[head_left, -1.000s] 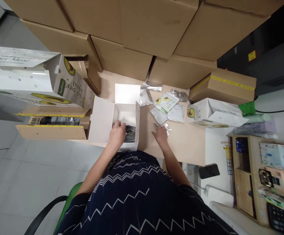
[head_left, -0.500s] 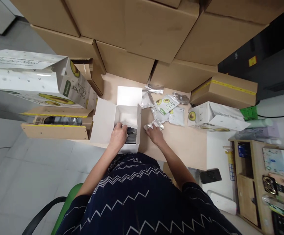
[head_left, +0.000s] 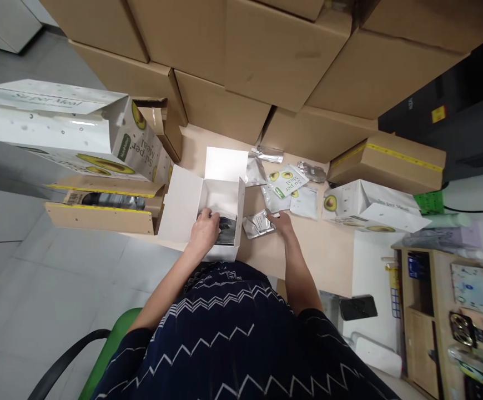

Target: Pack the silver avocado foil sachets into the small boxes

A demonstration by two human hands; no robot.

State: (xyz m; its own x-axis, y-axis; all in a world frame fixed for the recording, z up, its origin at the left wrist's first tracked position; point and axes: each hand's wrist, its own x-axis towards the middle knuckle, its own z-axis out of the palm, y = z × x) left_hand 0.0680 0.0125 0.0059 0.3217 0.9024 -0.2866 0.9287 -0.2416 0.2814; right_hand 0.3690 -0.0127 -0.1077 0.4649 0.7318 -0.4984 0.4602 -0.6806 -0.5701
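Observation:
An open white box stands on the tan table in front of me. My left hand reaches into the box, fingers curled on the dark packets inside. My right hand pinches the edge of a silver foil pouch lying just right of the box. Beyond it lie several more sachets, one a white avocado-print sachet, the others silver.
Stacked brown cartons wall the table's far side. A big avocado-print box on open cartons sits at left, another avocado-print box and a taped carton at right. A phone and wooden shelf are lower right.
My right hand picked a silver pouch from the table, carried it towards the box, and now holds it by its right edge beside the box. The left hand stayed in the box.

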